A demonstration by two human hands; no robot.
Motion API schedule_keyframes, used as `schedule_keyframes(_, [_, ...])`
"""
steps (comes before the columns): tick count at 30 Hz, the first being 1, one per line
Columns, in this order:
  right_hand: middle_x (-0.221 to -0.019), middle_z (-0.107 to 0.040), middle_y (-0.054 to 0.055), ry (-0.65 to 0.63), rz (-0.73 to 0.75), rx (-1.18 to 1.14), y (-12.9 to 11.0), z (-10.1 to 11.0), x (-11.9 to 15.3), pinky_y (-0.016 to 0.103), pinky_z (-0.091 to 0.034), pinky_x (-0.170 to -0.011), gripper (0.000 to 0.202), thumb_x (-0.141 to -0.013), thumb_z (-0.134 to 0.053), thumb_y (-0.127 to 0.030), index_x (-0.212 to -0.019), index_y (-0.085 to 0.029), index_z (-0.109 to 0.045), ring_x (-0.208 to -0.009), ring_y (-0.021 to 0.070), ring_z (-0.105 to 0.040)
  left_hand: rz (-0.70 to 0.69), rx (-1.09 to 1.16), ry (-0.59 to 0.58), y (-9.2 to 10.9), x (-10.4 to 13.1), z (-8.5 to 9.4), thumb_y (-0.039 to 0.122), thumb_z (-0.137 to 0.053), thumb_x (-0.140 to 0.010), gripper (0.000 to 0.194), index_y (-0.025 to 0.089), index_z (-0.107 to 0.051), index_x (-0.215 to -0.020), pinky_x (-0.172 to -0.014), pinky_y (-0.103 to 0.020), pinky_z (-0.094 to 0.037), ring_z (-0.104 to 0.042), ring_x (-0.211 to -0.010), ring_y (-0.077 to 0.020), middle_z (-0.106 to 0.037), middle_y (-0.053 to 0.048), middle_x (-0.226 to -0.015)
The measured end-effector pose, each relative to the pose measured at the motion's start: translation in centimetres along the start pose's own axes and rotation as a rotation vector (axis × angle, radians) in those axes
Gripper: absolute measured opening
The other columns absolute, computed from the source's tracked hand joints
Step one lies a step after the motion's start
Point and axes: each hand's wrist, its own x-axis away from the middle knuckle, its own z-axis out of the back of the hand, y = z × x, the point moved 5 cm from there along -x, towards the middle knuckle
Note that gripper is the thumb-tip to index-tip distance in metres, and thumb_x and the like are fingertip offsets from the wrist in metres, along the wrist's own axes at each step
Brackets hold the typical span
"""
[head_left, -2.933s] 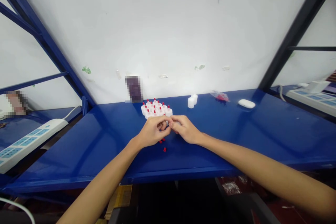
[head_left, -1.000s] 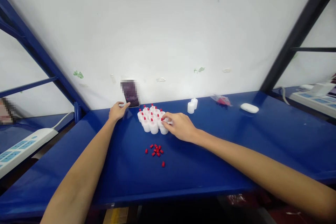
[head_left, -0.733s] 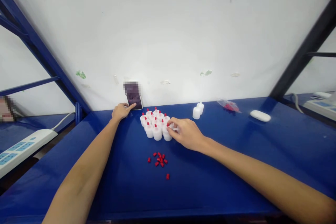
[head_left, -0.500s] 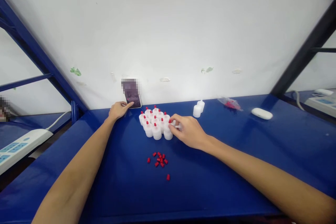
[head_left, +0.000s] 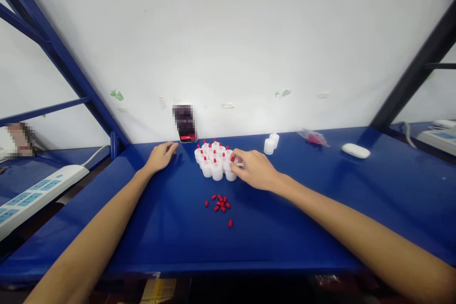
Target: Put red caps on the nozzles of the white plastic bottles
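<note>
My right hand (head_left: pixel 254 170) reaches in from the right, thumb and index finger pinched round a red cap (head_left: pixel 232 158) at the right end of a cluster of white bottles (head_left: pixel 216 172). A thin white piece, like a nozzle, shows between its fingers; what it belongs to is partly hidden. Red caps top the upright bottles. My left hand (head_left: pixel 161 157) rests on the blue table, left of the bottles, fingers loosely extended with nothing visible in them. Just beyond it, a phone (head_left: pixel 186 126) leans on the wall. Several loose red caps (head_left: pixel 220 203) lie in front of the bottles.
Two white bottles (head_left: pixel 270 146) without red caps stand farther right. Behind and right of them lie a clear bag (head_left: pixel 315 138) with red contents and a white oval case (head_left: pixel 356 150). A power strip (head_left: pixel 39 197) is at the left, beside a blue frame post (head_left: pixel 76 73).
My left hand has come off the phone and down to the table; red shows low on the phone's screen. My right hand stays at the same bottle. The view has shifted slightly.
</note>
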Motion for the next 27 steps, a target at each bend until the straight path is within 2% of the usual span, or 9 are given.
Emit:
schedule_keyframes(5, [-0.081,-0.07,0.005,-0.09,-0.001,0.126,-0.4,0.3,-0.4,0.028,-0.023,-0.059,0.021,-0.088,-0.051,-0.032,-0.1,-0.022,-0.065,-0.072,0.0202,-0.059,-0.354,0.047,-0.219,3.8,5.3,1.2,0.051,-0.034,-0.101,0.048,0.017,-0.067,-0.113,-0.076,-0.027,-0.049,-0.066,-0.078,-0.0188,-0.072,-0.005,-0.087])
schedule_keyframes(8, [-0.081,-0.07,0.006,-0.099,-0.014,0.123,-0.4,0.7,-0.5,0.027,-0.024,-0.06,0.027,-0.091,-0.051,-0.038,-0.107,-0.023,-0.065,-0.075,0.0216,-0.06,-0.508,0.015,-0.314,6.5,8.9,1.7,0.043,-0.034,-0.104,0.043,0.018,-0.068,-0.112,-0.077,-0.026,-0.048,-0.066,-0.081,-0.0174,-0.072,-0.005,-0.09])
schedule_keyframes(11, [-0.075,-0.066,0.003,-0.059,-0.014,0.068,-0.4,1.3,0.0,0.027,-0.025,-0.06,0.029,-0.094,-0.049,-0.044,-0.108,-0.023,-0.064,-0.07,0.0194,-0.058,-0.566,0.013,-0.346,8.7,12.1,1.8,0.036,-0.036,-0.105,0.038,0.018,-0.068,-0.113,-0.077,-0.025,-0.048,-0.067,-0.081,-0.0159,-0.073,-0.006,-0.095])
schedule_keyframes(14, [-0.074,-0.065,0.002,0.004,0.001,-0.013,-0.3,1.9,0.9,0.027,-0.027,-0.061,0.025,-0.097,-0.046,-0.038,-0.103,-0.021,-0.064,-0.066,0.0162,-0.055,-0.62,-0.054,-0.327,10.5,14.4,1.6,0.032,-0.043,-0.102,0.031,0.019,-0.069,-0.113,-0.074,-0.026,-0.048,-0.065,-0.078,-0.0161,-0.071,-0.006,-0.095])
schedule_keyframes(17, [-0.074,-0.064,0.001,0.016,0.094,-0.11,-0.4,1.7,2.0,0.027,-0.029,-0.063,0.026,-0.099,-0.042,-0.031,-0.089,-0.019,-0.063,-0.066,0.0144,-0.054,-0.606,-0.127,-0.318,12.0,15.5,1.3,0.032,-0.039,-0.104,0.035,0.021,-0.065,-0.125,-0.078,-0.028,-0.048,-0.066,-0.084,-0.0177,-0.069,-0.006,-0.102])
schedule_keyframes(20, [-0.068,-0.059,0.0,-0.029,0.197,-0.208,-0.5,0.8,2.9,0.026,-0.03,-0.064,0.032,-0.099,-0.038,-0.026,-0.076,-0.017,-0.059,-0.063,0.0129,-0.051,-0.564,-0.167,-0.308,13.2,15.9,0.9,0.042,-0.041,-0.104,0.039,0.023,-0.064,-0.129,-0.079,-0.029,-0.049,-0.067,-0.087,-0.0187,-0.068,-0.006,-0.104])
schedule_keyframes(23, [-0.066,-0.058,-0.001,-0.068,0.215,-0.273,-0.3,0.2,3.5,0.026,-0.031,-0.064,0.031,-0.099,-0.039,-0.024,-0.078,-0.017,-0.061,-0.061,0.0122,-0.051,-0.539,-0.197,-0.27,13.9,15.9,0.2,0.049,-0.045,-0.102,0.041,0.025,-0.069,-0.125,-0.079,-0.029,-0.05,-0.068,-0.087,-0.0189,-0.067,-0.006,-0.105])
schedule_keyframes(27, [-0.067,-0.059,-0.001,-0.075,0.232,-0.359,-0.5,0.1,3.7,0.026,-0.034,-0.065,0.032,-0.1,-0.039,-0.027,-0.081,-0.017,-0.063,-0.063,0.0123,-0.052,-0.578,-0.153,-0.201,13.8,16.1,-0.7,0.041,-0.044,-0.103,0.036,0.025,-0.074,-0.116,-0.075,-0.027,-0.051,-0.068,-0.082,-0.017,-0.068,-0.006,-0.1])
